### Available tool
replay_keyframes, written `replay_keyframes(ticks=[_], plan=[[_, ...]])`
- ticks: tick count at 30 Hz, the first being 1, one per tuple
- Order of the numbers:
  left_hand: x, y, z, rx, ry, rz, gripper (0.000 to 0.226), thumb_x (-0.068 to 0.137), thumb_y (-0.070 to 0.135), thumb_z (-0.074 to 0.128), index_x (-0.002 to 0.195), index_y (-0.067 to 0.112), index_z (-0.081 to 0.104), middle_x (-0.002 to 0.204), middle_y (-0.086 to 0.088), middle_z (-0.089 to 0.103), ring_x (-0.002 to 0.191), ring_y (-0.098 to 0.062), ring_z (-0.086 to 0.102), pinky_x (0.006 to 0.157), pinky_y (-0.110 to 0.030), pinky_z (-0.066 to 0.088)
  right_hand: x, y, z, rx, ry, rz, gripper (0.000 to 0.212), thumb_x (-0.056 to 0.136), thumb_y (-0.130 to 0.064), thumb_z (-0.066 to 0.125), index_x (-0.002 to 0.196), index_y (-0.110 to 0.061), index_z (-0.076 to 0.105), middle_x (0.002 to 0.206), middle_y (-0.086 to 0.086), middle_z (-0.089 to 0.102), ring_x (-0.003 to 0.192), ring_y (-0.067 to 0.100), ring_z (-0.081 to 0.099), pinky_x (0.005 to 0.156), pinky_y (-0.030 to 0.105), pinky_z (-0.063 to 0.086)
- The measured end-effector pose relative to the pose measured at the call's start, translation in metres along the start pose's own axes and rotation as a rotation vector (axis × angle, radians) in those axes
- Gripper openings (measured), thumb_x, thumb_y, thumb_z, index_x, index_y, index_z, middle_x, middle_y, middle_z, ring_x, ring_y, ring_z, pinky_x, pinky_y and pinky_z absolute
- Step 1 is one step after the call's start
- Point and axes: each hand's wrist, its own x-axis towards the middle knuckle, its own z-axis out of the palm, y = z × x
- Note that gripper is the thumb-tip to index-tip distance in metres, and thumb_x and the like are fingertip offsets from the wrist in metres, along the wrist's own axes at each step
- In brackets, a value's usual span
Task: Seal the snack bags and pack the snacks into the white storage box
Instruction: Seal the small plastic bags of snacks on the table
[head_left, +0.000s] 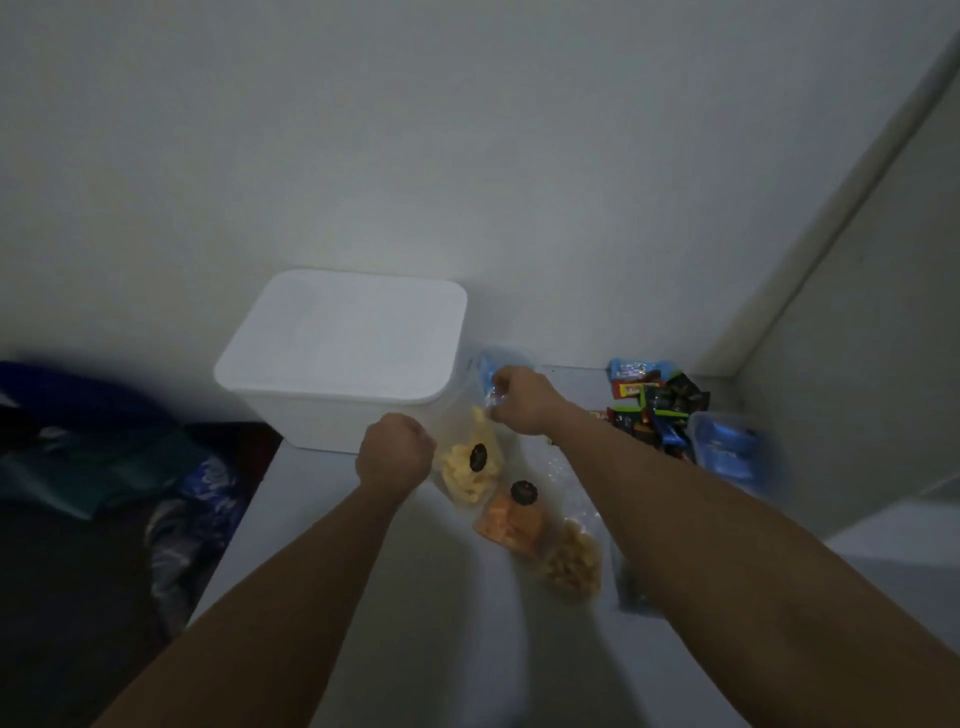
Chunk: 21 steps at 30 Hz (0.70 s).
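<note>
- Clear plastic snack bag of pale yellow pieces with a dark round sticker lies on the counter, right in front of the white storage box, its top edge lifted between both hands.
- Left hand is balled tight at the bag's left top corner; fingers curled under, and it appears to pinch the film, though the grip itself is hidden.
- Right hand pinches the bag's crinkly top edge on the right side, fingers curled in, a blue strip showing just above the knuckles.
- White storage box sits at the counter's far left corner against the wall, smooth matte plastic, rounded corners, lid on.
- Second bag, orange chunks with the same dark sticker, lies touching the near end of the first bag.
- Third bag, tan knobbly pieces, sits beside that, nearer the counter's front.
- Wrapped sweets, glossy and many-coloured, are heaped at the far right corner by the wall.
- Clear tub with blue contents is blurred along the right edge.
- Bare counter runs open toward the front edge between the forearms.
- Crumpled dark fabrics lie beyond the counter's left edge.
</note>
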Motion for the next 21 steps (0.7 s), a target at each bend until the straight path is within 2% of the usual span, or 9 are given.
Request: replay_keyframes(ticks=[2, 3, 6, 8, 10, 13, 18, 21], plan=[[0.005, -0.003, -0.002, -0.002, -0.003, 0.035, 0.010, 0.083, 0.021, 0.066, 0.079, 0.016, 0.074, 0.087, -0.006, 0.074, 0.083, -0.025, 0.068, 0.075, -0.029, 0.052, 0.014, -0.002, 0.002, 0.023, -0.020, -0.028, 0.067, 0.086, -0.018, 0.064, 0.143, -0.005, 0.034, 0.144, 0.014, 0.043, 0.129, 0.029, 0.045, 0.103, 0.032, 0.038], [0.007, -0.005, -0.005, -0.005, -0.005, 0.049, 0.010, 0.083, 0.019, 0.066, 0.079, 0.015, 0.074, 0.086, -0.005, 0.074, 0.083, -0.024, 0.068, 0.075, -0.029, 0.051, 0.018, -0.002, 0.003, 0.042, -0.020, -0.035, 0.066, 0.086, -0.014, 0.064, 0.143, -0.004, 0.033, 0.143, 0.015, 0.043, 0.128, 0.029, 0.046, 0.101, 0.031, 0.039], [0.015, -0.012, -0.014, -0.058, 0.020, 0.059, 0.009, 0.082, 0.011, 0.066, 0.078, 0.009, 0.074, 0.080, -0.006, 0.072, 0.078, -0.022, 0.066, 0.073, -0.026, 0.050, 0.022, 0.000, 0.006, 0.155, 0.042, -0.031, 0.039, 0.086, -0.002, 0.059, 0.125, -0.001, 0.055, 0.121, 0.021, 0.060, 0.097, 0.025, 0.059, 0.083, 0.031, 0.049], [0.017, -0.020, -0.020, -0.135, 0.077, 0.027, 0.006, 0.080, 0.007, 0.068, 0.077, 0.007, 0.073, 0.075, -0.006, 0.068, 0.075, -0.022, 0.064, 0.072, -0.026, 0.049, 0.018, 0.003, 0.009, 0.192, 0.101, -0.033, 0.023, 0.087, 0.002, 0.056, 0.106, 0.001, 0.067, 0.103, 0.022, 0.069, 0.082, 0.022, 0.062, 0.083, 0.032, 0.054], [0.017, -0.029, -0.023, -0.233, 0.133, 0.010, 0.003, 0.076, 0.005, 0.070, 0.078, 0.006, 0.073, 0.072, -0.005, 0.067, 0.073, -0.023, 0.065, 0.072, -0.027, 0.051, 0.009, 0.007, 0.014, 0.225, 0.121, -0.049, 0.018, 0.086, 0.001, 0.060, 0.100, 0.001, 0.071, 0.096, 0.020, 0.072, 0.081, 0.027, 0.068, 0.087, 0.036, 0.056], [0.011, -0.037, -0.023, -0.401, 0.167, -0.015, 0.009, 0.075, 0.002, 0.070, 0.082, 0.005, 0.074, 0.076, -0.010, 0.071, 0.076, -0.027, 0.069, 0.077, -0.036, 0.058, -0.005, 0.011, 0.027, 0.270, 0.166, -0.075, 0.017, 0.085, -0.002, 0.064, 0.100, -0.002, 0.073, 0.098, 0.016, 0.073, 0.086, 0.026, 0.070, 0.089, 0.038, 0.056], [0.007, -0.043, -0.026, -0.619, 0.142, -0.046, 0.020, 0.082, 0.002, 0.066, 0.100, 0.001, 0.073, 0.092, -0.016, 0.074, 0.087, -0.026, 0.070, 0.092, -0.041, 0.055, -0.027, 0.003, 0.043, 0.324, 0.330, -0.038, 0.018, 0.087, -0.001, 0.061, 0.100, -0.003, 0.073, 0.089, 0.016, 0.075, 0.077, 0.024, 0.072, 0.085, 0.041, 0.058], [0.006, -0.045, -0.033, -0.657, 0.123, -0.005, 0.026, 0.086, 0.007, 0.065, 0.111, 0.001, 0.069, 0.101, -0.019, 0.073, 0.096, -0.028, 0.068, 0.097, -0.043, 0.051, -0.039, -0.009, 0.048, 0.284, 0.387, -0.041, 0.020, 0.088, -0.002, 0.061, 0.104, -0.004, 0.072, 0.091, 0.013, 0.075, 0.077, 0.018, 0.071, 0.085, 0.036, 0.058]])
